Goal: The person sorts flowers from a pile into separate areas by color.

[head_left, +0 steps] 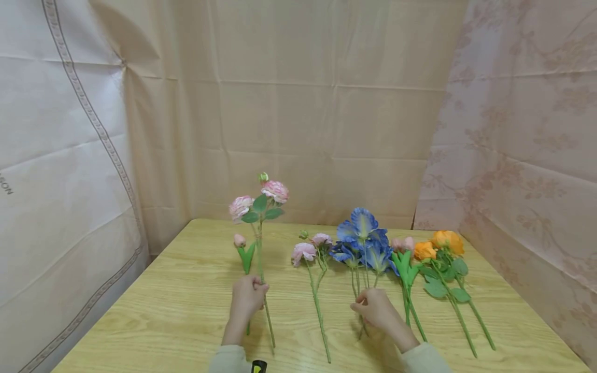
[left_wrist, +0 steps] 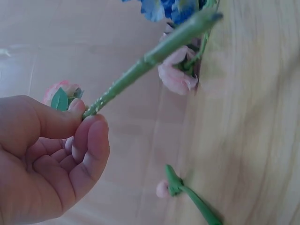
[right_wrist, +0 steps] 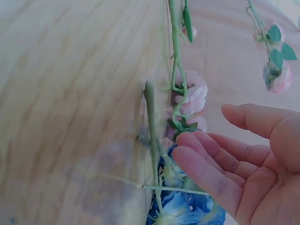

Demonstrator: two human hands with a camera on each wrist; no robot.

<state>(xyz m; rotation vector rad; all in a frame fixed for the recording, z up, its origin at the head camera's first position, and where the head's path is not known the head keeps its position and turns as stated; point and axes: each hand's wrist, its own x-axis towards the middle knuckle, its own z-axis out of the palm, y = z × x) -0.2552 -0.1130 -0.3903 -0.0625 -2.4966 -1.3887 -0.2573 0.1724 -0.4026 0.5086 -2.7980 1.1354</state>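
Note:
My left hand [head_left: 249, 296] pinches the green stem [left_wrist: 140, 70] of a pink-and-white flower spray [head_left: 275, 191] between thumb and fingers. The spray stands upright above the table, two blooms and a bud at its top. Just behind that hand lies a single pink tulip [head_left: 240, 240]. My right hand [head_left: 379, 310] is over the lower stems of the blue flowers [head_left: 364, 223]. In the right wrist view, its thumb and fingers are apart, with the blue blooms [right_wrist: 187, 208] partly hidden behind the fingers. A mauve-pink flower stem [head_left: 317, 298] lies between the hands.
Right of the blue flowers lie pink tulips [head_left: 403, 244] with green leaves, then orange flowers [head_left: 448, 242] on long stems. The wooden table [head_left: 163, 300] meets hanging cloth at the back and both sides. A black-and-yellow object [head_left: 258, 367] shows at the bottom edge.

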